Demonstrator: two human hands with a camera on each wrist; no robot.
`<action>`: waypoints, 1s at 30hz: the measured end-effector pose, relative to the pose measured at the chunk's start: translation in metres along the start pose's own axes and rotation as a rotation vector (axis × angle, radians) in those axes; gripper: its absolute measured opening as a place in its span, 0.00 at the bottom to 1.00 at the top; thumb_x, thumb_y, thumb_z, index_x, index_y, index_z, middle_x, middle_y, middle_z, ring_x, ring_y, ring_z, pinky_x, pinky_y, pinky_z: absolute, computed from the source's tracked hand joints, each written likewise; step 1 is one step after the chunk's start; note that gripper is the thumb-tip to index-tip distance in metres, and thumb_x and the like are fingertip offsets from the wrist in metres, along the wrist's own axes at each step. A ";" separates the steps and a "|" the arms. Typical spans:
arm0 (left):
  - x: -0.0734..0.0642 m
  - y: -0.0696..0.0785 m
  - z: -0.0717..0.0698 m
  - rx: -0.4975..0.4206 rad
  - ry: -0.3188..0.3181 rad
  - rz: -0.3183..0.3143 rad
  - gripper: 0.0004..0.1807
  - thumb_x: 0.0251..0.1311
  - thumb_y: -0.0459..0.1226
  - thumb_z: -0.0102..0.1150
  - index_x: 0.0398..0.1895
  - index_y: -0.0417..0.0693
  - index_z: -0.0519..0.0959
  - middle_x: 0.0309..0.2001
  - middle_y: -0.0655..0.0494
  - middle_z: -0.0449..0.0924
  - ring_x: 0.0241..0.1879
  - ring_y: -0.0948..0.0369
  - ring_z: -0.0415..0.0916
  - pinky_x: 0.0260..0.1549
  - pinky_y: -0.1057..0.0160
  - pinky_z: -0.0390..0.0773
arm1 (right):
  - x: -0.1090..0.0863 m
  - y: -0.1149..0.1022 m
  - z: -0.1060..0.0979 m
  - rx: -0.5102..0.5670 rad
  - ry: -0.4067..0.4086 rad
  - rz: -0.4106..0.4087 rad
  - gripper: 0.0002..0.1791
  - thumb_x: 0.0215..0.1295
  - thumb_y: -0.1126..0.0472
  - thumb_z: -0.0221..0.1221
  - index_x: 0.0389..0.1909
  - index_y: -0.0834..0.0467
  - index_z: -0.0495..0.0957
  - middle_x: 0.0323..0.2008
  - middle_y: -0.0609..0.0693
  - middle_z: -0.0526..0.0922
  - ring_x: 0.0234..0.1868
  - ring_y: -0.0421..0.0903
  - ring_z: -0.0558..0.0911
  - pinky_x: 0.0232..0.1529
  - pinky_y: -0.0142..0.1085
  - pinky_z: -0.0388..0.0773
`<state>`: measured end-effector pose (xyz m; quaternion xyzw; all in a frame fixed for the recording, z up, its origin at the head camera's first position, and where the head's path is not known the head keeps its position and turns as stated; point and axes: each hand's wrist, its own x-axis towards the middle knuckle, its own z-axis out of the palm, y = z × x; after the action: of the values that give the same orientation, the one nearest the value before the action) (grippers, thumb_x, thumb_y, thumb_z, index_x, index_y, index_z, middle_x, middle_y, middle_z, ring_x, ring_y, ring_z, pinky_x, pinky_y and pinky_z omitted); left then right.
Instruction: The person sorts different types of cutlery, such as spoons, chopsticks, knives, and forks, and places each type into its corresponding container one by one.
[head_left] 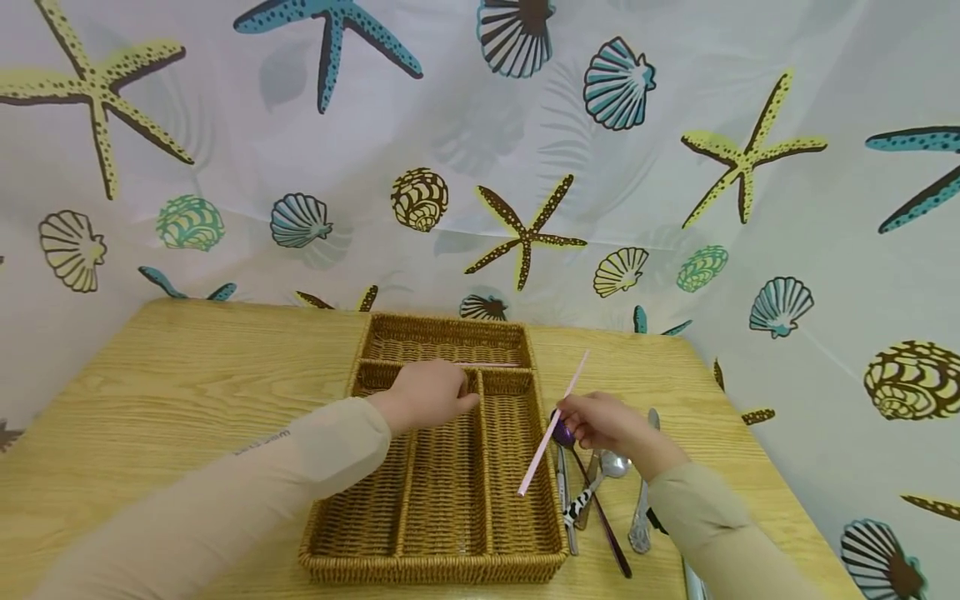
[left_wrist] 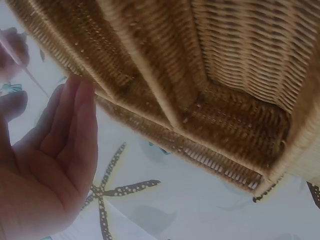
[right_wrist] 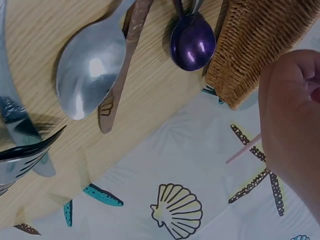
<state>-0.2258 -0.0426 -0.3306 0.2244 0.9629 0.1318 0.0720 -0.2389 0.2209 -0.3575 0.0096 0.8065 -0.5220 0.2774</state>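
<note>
My right hand pinches a thin pink straw, which slants over the right side of a wicker cutlery basket. In the right wrist view, part of the straw shows beyond the hand. My left hand is above the basket near its back-middle dividers; the left wrist view shows the hand with extended, slightly bent fingers and nothing held. Another thin pink straw lies in the basket's back compartment. Close under my right hand is a purple spoon with a dark handle.
Right of the basket, on the wooden table, lie a silver spoon with a black-and-white handle, a brown-handled piece, a fork and other cutlery. A shell-and-starfish patterned cloth hangs behind the table.
</note>
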 end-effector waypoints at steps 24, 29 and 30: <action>0.011 0.017 0.006 -0.053 0.000 0.062 0.07 0.61 0.41 0.58 0.32 0.51 0.84 0.26 0.60 0.81 0.20 0.65 0.71 0.20 0.65 0.71 | 0.006 -0.017 0.029 0.345 0.004 -0.075 0.09 0.70 0.60 0.45 0.35 0.57 0.73 0.17 0.40 0.70 0.20 0.35 0.66 0.25 0.28 0.64; 0.014 0.008 -0.003 0.022 0.018 0.026 0.07 0.63 0.40 0.57 0.35 0.50 0.84 0.30 0.57 0.82 0.22 0.64 0.72 0.21 0.65 0.72 | 0.000 -0.008 0.017 0.222 -0.085 -0.112 0.10 0.71 0.59 0.45 0.42 0.58 0.73 0.21 0.40 0.71 0.22 0.34 0.67 0.27 0.27 0.66; 0.015 0.006 -0.004 0.045 0.032 0.021 0.07 0.63 0.40 0.57 0.34 0.50 0.84 0.29 0.56 0.82 0.21 0.64 0.72 0.21 0.65 0.72 | -0.002 -0.007 0.014 0.211 -0.094 -0.113 0.10 0.72 0.58 0.44 0.42 0.58 0.72 0.21 0.40 0.71 0.22 0.34 0.68 0.27 0.27 0.67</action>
<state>-0.2378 -0.0318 -0.3260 0.2339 0.9642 0.1143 0.0499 -0.2333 0.2070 -0.3552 -0.0313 0.7323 -0.6188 0.2825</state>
